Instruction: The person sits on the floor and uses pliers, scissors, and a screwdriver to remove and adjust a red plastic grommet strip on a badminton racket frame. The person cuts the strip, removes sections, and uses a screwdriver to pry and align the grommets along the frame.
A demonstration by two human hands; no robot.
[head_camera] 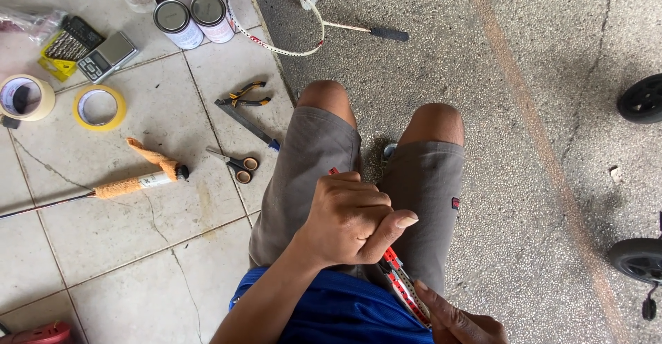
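Observation:
I sit with my knees over the edge of a tiled floor. My left hand (352,220) is closed around a red, white and black racket frame (403,287) that runs down across my lap between my grey shorts. My right hand (458,320) shows only at the bottom edge, its fingers touching the lower part of that frame. How much of the racket lies below my hands is hidden.
On the tiles to my left lie scissors (236,163), pliers (243,95), a metal ruler, two tape rolls (99,106), two cans (174,21), a small scale (107,55) and a racket handle with peeling orange grip (134,182). A white racket (276,14) lies ahead. Black wheels (641,99) stand at right.

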